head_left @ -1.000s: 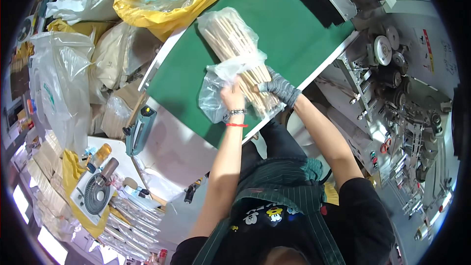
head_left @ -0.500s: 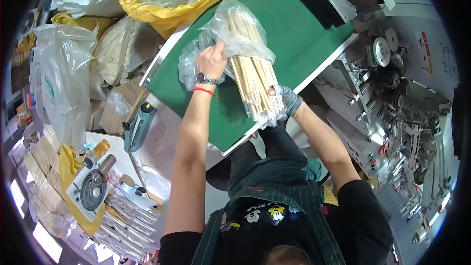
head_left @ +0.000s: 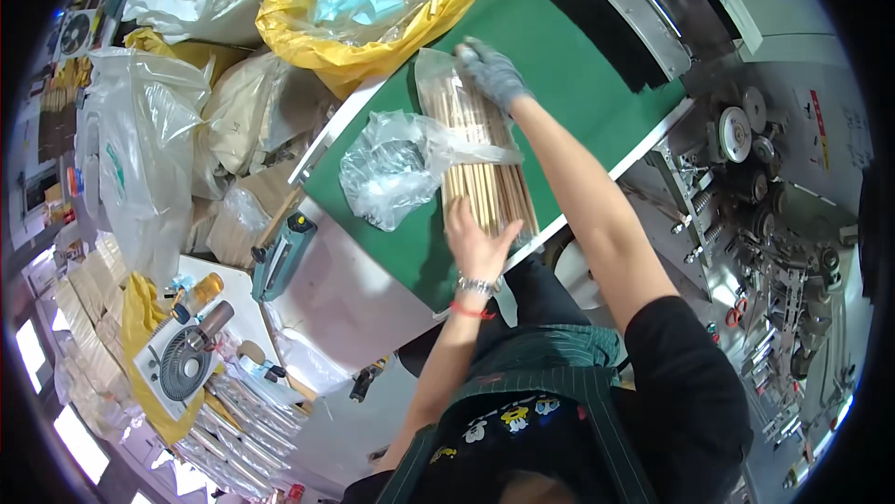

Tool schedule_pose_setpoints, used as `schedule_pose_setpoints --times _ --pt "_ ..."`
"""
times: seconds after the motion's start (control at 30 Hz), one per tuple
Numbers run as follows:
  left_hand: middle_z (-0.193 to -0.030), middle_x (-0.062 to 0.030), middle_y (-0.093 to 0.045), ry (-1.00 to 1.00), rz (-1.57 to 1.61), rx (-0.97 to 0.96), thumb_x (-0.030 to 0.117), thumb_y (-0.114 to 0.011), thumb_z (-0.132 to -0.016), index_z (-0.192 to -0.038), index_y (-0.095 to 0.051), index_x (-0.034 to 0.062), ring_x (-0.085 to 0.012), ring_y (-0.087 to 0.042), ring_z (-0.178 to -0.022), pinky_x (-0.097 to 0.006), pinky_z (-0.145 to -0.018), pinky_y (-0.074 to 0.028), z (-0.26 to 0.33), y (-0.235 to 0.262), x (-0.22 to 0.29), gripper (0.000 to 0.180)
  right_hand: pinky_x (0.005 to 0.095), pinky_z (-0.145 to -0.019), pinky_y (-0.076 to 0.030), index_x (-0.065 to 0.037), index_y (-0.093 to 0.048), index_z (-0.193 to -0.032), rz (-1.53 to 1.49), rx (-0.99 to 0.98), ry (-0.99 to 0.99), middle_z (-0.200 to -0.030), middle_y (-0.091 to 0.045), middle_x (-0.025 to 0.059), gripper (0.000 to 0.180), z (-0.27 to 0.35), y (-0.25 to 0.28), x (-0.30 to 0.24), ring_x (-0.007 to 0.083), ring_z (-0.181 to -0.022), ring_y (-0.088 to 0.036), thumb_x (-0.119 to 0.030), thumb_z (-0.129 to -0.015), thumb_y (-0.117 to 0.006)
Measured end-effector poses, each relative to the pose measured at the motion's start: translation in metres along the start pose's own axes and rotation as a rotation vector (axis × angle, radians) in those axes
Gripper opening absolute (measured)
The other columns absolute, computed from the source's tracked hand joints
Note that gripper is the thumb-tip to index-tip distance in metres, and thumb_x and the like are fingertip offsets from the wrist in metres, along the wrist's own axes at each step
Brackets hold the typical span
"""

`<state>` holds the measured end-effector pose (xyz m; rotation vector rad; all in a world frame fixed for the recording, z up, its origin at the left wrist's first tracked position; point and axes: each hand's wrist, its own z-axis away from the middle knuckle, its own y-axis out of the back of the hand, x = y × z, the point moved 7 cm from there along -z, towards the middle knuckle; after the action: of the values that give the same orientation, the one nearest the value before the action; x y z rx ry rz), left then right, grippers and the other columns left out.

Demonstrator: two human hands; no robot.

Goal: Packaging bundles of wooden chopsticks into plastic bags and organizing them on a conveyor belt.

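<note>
A bundle of thin wooden sticks (head_left: 480,185) in clear wrappers lies on the green work surface (head_left: 559,66), a strip of clear plastic across its middle. My left hand (head_left: 477,241), bare with a watch and red cord at the wrist, rests on the near end, thumb and fingers spread. My right hand (head_left: 494,73), in a grey glove with bare fingertips, reaches along the right side to the far end, its fingers stretched out against the wrapping. A crumpled clear plastic bag (head_left: 390,168) joins the strip on the left.
Beyond the surface stands a yellow-lined container (head_left: 373,61) with plastic and blue scraps. Machinery with rollers (head_left: 736,136) flanks the right. To the left are a white plastic sack (head_left: 149,159), a teal tool (head_left: 284,257) and a fan (head_left: 184,364). A dark brush strip (head_left: 597,19) edges the far right.
My left hand has let go of the plastic and moved to the bundle's near end. My right hand has gone from the near end to the far end. The bundle now lies flatter.
</note>
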<state>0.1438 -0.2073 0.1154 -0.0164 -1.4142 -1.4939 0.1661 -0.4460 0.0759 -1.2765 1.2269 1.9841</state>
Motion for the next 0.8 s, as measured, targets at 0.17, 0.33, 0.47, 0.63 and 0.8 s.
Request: schedule_pose_setpoints --times 0.17,0.33,0.47,0.63,0.8 --pt "-0.124 -0.0291 -0.011 0.283 -0.129 0.194 0.066 -0.054 -0.047 -0.121 -0.007 -0.0080 -0.0386 -0.002 -0.118 -0.053 -0.091 -0.005 -0.036 -0.009 0.004 0.115 0.0299 -0.059 -0.040 -0.001 -0.057 -0.077 0.290 -0.465 -0.063 -0.068 -0.056 0.0076 0.028 -0.008 -0.050 -0.021 0.0167 -0.059 -0.047 -0.029 -0.071 -0.056" --pt "-0.122 -0.0278 -0.015 0.262 -0.170 0.218 0.059 -0.062 -0.045 -0.119 -0.012 -0.0087 -0.0393 -0.007 -0.117 -0.053 -0.090 -0.012 -0.042 -0.009 0.010 0.112 0.0213 -0.051 -0.036 -0.005 -0.058 -0.073 -0.208 -0.573 -0.209 -0.063 -0.052 -0.0032 0.017 0.013 -0.021 -0.035 0.0060 -0.056 -0.041 -0.021 -0.071 -0.058" --pt "-0.115 -0.0216 -0.029 0.025 0.067 0.093 0.035 -0.070 -0.046 -0.120 -0.018 -0.0004 -0.0350 -0.032 -0.106 -0.050 -0.086 -0.023 -0.039 0.003 0.015 0.097 0.0198 -0.054 -0.037 -0.004 -0.057 -0.078 -0.047 -0.368 0.052 -0.063 -0.049 -0.0036 0.018 0.012 0.032 -0.068 0.0058 -0.056 -0.041 -0.021 -0.072 -0.058" --pt "-0.120 -0.0179 -0.026 0.030 -0.117 -0.190 0.034 -0.070 -0.049 -0.123 -0.014 0.0055 -0.0322 -0.033 -0.106 -0.050 -0.086 -0.025 -0.036 -0.021 -0.007 0.098 0.0223 -0.060 -0.040 -0.003 -0.056 -0.086 -0.454 0.388 0.040 -0.070 -0.053 -0.0002 0.023 -0.026 0.150 -0.054 0.0094 -0.063 -0.046 -0.021 -0.073 -0.057" --pt "-0.125 -0.0186 -0.019 0.045 -0.209 -0.028 0.038 -0.071 -0.045 -0.124 -0.013 0.0056 -0.0328 -0.026 -0.110 -0.048 -0.088 -0.023 -0.030 -0.022 0.016 0.104 0.0336 -0.066 -0.041 -0.005 -0.051 -0.092 0.590 0.590 0.604 -0.091 -0.054 0.0080 0.024 -0.031 0.224 -0.124 0.0232 -0.084 -0.050 -0.014 -0.070 -0.050"
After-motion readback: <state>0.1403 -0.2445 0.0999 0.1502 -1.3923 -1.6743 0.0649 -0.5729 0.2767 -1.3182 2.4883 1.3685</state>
